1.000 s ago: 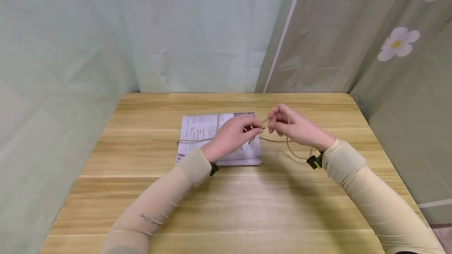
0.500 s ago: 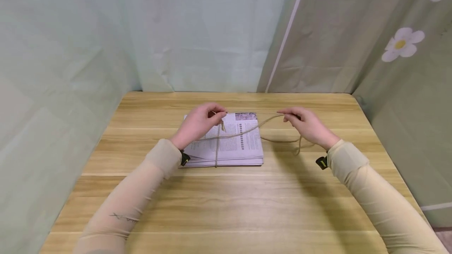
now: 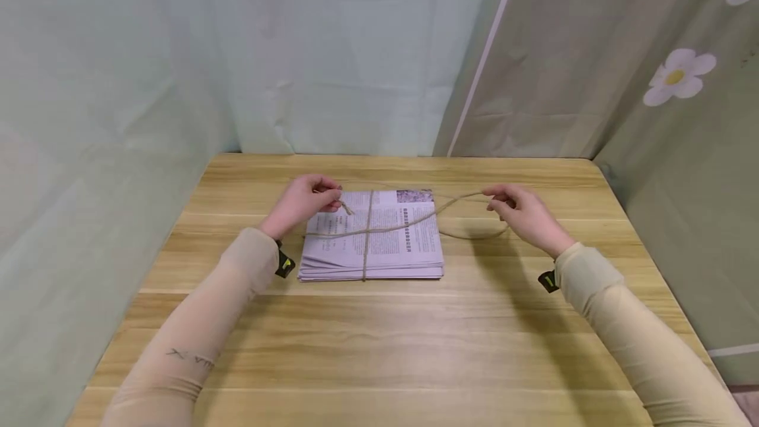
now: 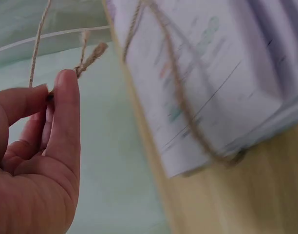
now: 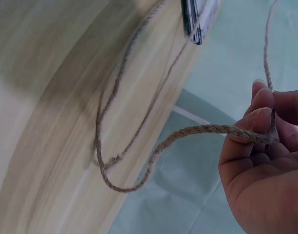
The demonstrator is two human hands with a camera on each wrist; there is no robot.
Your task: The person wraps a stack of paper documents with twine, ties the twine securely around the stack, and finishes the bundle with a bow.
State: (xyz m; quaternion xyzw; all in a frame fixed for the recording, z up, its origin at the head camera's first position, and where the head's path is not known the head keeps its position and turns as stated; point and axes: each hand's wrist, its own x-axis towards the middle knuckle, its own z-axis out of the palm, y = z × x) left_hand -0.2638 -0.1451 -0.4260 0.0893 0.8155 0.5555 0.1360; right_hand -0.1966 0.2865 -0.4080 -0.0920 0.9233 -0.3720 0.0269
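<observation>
Holds twine out on either side of a newspaper stack

Wears beige sleeves [image 3: 204,321], reaching past both sides of the newspaper stack [image 3: 394,250], with dark straps [image 3: 286,265] at the wrists. Has the stack lying flat on the wooden surface [image 3: 379,341], with twine [image 3: 367,230] crossing over its top, once front to back and once side to side. Pinches the sideways length between curled fingers and thumb of the right hand [image 3: 524,216], well to the right of the stack, near a loop curving out from its right edge. Pinches more twine with the left hand [image 3: 302,198], just beside the stack's far left corner, frayed tips poking out toward it. Faces a pale green curtain [image 3: 344,71] behind the stack, with white flower prints [image 3: 678,78] far to its right.
</observation>
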